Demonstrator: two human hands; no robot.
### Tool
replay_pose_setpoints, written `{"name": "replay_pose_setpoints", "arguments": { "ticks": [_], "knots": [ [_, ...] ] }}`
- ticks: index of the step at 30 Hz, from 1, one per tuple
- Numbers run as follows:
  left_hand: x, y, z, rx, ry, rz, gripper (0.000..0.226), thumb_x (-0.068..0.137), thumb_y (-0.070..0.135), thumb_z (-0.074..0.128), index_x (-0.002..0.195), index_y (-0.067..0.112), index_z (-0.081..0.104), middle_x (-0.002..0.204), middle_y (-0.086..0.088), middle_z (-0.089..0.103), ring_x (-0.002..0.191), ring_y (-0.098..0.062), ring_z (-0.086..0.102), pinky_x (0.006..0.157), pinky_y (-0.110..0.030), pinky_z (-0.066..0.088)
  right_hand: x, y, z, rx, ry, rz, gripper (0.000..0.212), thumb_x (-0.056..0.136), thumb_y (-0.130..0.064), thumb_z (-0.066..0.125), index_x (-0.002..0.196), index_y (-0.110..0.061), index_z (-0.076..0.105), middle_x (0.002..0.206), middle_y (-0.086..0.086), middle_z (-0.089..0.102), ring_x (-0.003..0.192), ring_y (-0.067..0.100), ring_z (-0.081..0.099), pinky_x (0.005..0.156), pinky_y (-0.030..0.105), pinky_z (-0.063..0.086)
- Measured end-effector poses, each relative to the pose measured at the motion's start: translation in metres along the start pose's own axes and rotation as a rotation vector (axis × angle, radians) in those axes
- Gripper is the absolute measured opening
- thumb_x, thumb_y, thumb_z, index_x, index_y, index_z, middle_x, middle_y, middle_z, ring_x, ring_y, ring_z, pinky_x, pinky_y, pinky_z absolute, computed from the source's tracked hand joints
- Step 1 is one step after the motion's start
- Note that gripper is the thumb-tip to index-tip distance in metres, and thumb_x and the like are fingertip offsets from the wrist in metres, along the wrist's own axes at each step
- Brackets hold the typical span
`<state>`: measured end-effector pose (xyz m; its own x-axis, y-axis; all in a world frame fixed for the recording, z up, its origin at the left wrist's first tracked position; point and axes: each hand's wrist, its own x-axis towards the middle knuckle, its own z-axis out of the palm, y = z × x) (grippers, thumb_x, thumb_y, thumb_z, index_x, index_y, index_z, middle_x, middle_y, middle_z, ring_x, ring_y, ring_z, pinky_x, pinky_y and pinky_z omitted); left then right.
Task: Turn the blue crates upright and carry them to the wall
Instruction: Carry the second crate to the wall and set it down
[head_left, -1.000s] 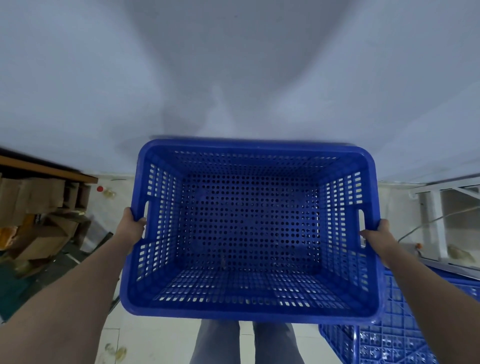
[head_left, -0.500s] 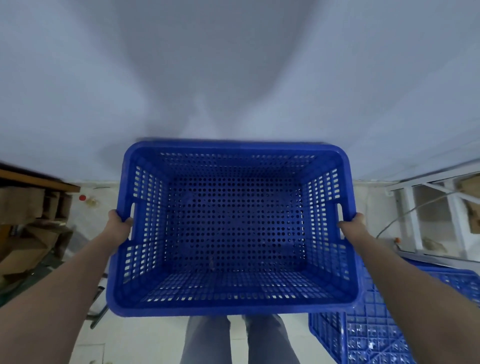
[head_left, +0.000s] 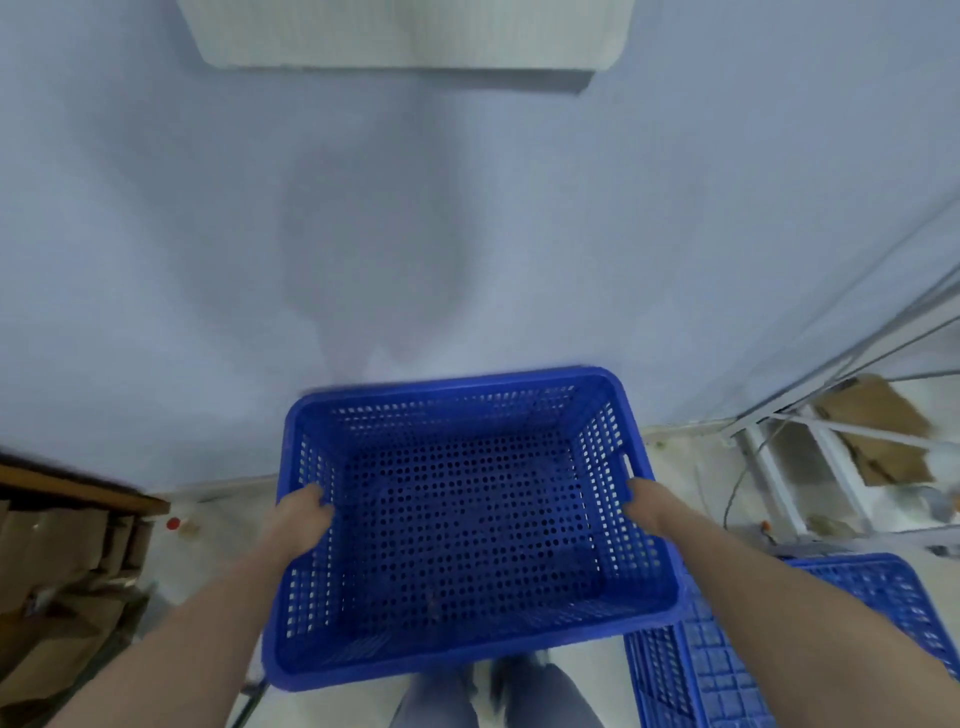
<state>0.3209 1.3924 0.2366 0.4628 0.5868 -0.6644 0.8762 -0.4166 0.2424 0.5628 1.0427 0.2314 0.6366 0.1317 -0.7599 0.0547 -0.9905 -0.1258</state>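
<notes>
I hold an upright blue perforated crate (head_left: 467, 525) in front of me, its open top facing me and its far rim close to the pale blue wall (head_left: 363, 234). My left hand (head_left: 301, 519) grips the crate's left side wall. My right hand (head_left: 647, 506) grips the right side wall just below its handle slot. A second blue crate (head_left: 727, 670) lies upside down on the floor at the lower right, its ribbed bottom facing up, partly hidden by my right forearm.
Cardboard boxes (head_left: 62, 561) under a wooden shelf (head_left: 78, 488) fill the left side. A white metal frame (head_left: 810, 467) with cables and cardboard stands at the right. A white wall unit (head_left: 410, 36) hangs above. My legs (head_left: 493, 696) show below the crate on the pale tiled floor.
The crate has dropped lower and away from me toward the base of the wall. The view has tilted up, bringing the white wall unit into sight.
</notes>
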Motion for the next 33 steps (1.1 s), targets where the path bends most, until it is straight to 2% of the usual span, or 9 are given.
{"name": "replay_pose_setpoints", "arguments": {
  "ticks": [2, 4, 6, 8, 13, 18, 22, 28, 33],
  "knots": [
    [-0.015, 0.031, -0.022, 0.064, -0.010, 0.152, 0.047, 0.099, 0.023, 0.041, 0.142, 0.002, 0.038, 0.129, -0.016, 0.053, 0.104, -0.025, 0.057, 0.089, -0.032, 0.042, -0.027, -0.016, -0.021, -0.013, 0.081, -0.086, 0.032, 0.094, -0.012, 0.041, 0.122, -0.003, 0.053, 0.133, 0.018, 0.052, 0.117, 0.034, 0.054, 0.093, 0.034, 0.044],
    [-0.028, 0.066, -0.047, 0.122, -0.003, 0.272, 0.055, 0.099, 0.027, 0.041, 0.149, 0.006, 0.029, 0.151, -0.013, 0.037, 0.131, -0.027, 0.046, 0.104, -0.034, 0.039, -0.057, -0.033, -0.049, -0.011, 0.140, -0.149, 0.023, 0.094, -0.013, 0.041, 0.108, -0.008, 0.059, 0.129, 0.016, 0.055, 0.118, 0.033, 0.054, 0.094, 0.033, 0.043],
    [-0.041, 0.103, -0.072, 0.171, 0.021, 0.377, 0.058, 0.098, 0.031, 0.040, 0.151, 0.011, 0.026, 0.156, -0.010, 0.029, 0.138, -0.026, 0.038, 0.111, -0.036, 0.035, -0.078, -0.041, -0.077, 0.036, 0.224, -0.187, 0.037, 0.093, -0.016, 0.043, 0.126, -0.002, 0.053, 0.138, 0.020, 0.050, 0.125, 0.033, 0.050, 0.101, 0.035, 0.040],
    [-0.058, 0.143, -0.093, 0.242, 0.078, 0.478, 0.060, 0.098, 0.035, 0.038, 0.152, 0.015, 0.022, 0.159, -0.007, 0.023, 0.143, -0.024, 0.030, 0.115, -0.034, 0.029, -0.098, -0.041, -0.105, 0.055, 0.310, -0.207, 0.055, 0.094, -0.019, 0.044, 0.144, 0.000, 0.033, 0.152, 0.017, 0.035, 0.138, 0.030, 0.037, 0.112, 0.035, 0.032],
    [-0.101, 0.235, -0.105, 0.359, 0.157, 0.699, 0.064, 0.098, 0.041, 0.037, 0.153, 0.015, 0.017, 0.160, -0.005, 0.020, 0.146, -0.022, 0.023, 0.118, -0.035, 0.023, -0.148, -0.002, -0.138, 0.045, 0.468, -0.165, 0.065, 0.095, -0.028, 0.040, 0.152, -0.014, 0.014, 0.160, 0.006, 0.017, 0.145, 0.023, 0.024, 0.117, 0.037, 0.024],
    [-0.154, 0.298, -0.065, 0.444, 0.105, 0.831, 0.074, 0.095, 0.047, 0.039, 0.154, 0.014, 0.009, 0.161, -0.006, 0.016, 0.146, -0.023, 0.022, 0.118, -0.036, 0.022, -0.189, 0.078, -0.121, 0.076, 0.509, -0.016, 0.070, 0.094, -0.037, 0.042, 0.152, -0.014, 0.011, 0.159, 0.007, 0.018, 0.145, 0.026, 0.023, 0.116, 0.041, 0.026],
    [-0.205, 0.333, -0.025, 0.483, 0.065, 0.940, 0.076, 0.089, 0.050, 0.043, 0.153, 0.017, 0.018, 0.158, -0.004, 0.027, 0.142, -0.022, 0.030, 0.115, -0.038, 0.030, -0.227, 0.159, -0.099, 0.143, 0.544, 0.087, 0.069, 0.093, -0.046, 0.041, 0.150, -0.016, 0.018, 0.157, 0.006, 0.022, 0.142, 0.026, 0.027, 0.114, 0.039, 0.029],
    [-0.297, 0.390, 0.040, 0.559, 0.126, 1.065, 0.074, 0.092, 0.049, 0.041, 0.152, 0.012, 0.018, 0.157, -0.006, 0.026, 0.144, -0.022, 0.026, 0.114, -0.036, 0.028, -0.292, 0.286, -0.076, 0.193, 0.562, 0.267, 0.076, 0.095, -0.047, 0.039, 0.153, -0.014, 0.002, 0.162, 0.006, 0.004, 0.148, 0.025, 0.014, 0.118, 0.039, 0.022],
    [-0.383, 0.431, 0.126, 0.631, 0.099, 1.178, 0.075, 0.094, 0.049, 0.040, 0.153, 0.010, 0.014, 0.160, -0.008, 0.019, 0.146, -0.022, 0.022, 0.115, -0.034, 0.025, -0.346, 0.389, -0.051, 0.231, 0.596, 0.398, 0.072, 0.093, -0.045, 0.040, 0.152, -0.015, 0.012, 0.160, 0.006, 0.014, 0.146, 0.023, 0.021, 0.115, 0.037, 0.025]
  ]
}}
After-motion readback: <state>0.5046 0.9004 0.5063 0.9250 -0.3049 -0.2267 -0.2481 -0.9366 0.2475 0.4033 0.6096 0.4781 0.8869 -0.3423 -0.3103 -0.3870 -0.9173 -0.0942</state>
